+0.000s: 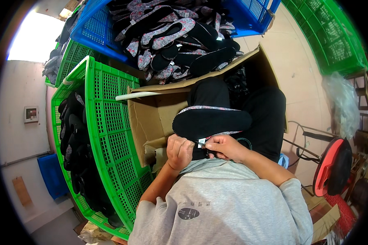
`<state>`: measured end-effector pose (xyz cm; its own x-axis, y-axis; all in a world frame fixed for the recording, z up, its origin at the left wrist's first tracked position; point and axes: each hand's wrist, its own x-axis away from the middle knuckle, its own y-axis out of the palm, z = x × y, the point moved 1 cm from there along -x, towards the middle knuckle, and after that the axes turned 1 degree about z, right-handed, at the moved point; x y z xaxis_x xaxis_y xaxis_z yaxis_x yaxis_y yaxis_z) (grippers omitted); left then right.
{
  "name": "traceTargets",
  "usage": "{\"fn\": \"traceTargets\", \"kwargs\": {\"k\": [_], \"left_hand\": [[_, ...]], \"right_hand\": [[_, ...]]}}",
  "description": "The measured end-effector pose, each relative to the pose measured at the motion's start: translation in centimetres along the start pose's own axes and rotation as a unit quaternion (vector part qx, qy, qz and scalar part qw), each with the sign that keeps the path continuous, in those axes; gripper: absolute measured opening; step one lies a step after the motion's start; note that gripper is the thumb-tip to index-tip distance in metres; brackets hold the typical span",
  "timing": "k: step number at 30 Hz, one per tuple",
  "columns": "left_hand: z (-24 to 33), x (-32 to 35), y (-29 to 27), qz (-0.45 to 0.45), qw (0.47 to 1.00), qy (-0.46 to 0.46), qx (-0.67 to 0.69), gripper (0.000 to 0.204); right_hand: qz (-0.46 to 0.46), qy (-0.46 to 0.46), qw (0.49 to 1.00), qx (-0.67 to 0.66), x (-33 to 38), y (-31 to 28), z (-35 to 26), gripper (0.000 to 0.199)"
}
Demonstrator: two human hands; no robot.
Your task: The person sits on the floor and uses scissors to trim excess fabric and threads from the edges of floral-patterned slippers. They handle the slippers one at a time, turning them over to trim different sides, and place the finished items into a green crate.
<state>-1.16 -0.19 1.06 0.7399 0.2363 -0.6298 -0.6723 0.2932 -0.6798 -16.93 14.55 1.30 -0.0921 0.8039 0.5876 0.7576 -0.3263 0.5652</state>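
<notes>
Across a black-trousered lap, one flower-lined slipper lies with its black sole facing up, while I work from afar at its near edge. My left hand is curled closed beside that edge, though I cannot tell what, if anything, its fingers grip. My right hand is drawn in close, thumb and fingers together next to a small white tag; a dark sliver shows between the two hands, too small for me to name, and I cannot make out whether the fingers pinch it or the tag. I judge the step in hand to be close finger work at the tag. The next move, as I read it, calls for the left hand to steady the edge and the right to act finely, without tugging the fabric. A cardboard box gapes beyond the knees, with a blue crate of heaped slippers behind it and a green crate of dark footwear on the left.
</notes>
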Motion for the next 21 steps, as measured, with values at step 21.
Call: {"fn": "traceTargets", "kwargs": {"k": [21], "left_hand": [[0.25,-0.26,-0.59,0.022,1.0,-0.001,0.006,0.019]], "right_hand": [[0.002,0.006,1.0,-0.011,-0.03,0.12,-0.02,0.022]]}}
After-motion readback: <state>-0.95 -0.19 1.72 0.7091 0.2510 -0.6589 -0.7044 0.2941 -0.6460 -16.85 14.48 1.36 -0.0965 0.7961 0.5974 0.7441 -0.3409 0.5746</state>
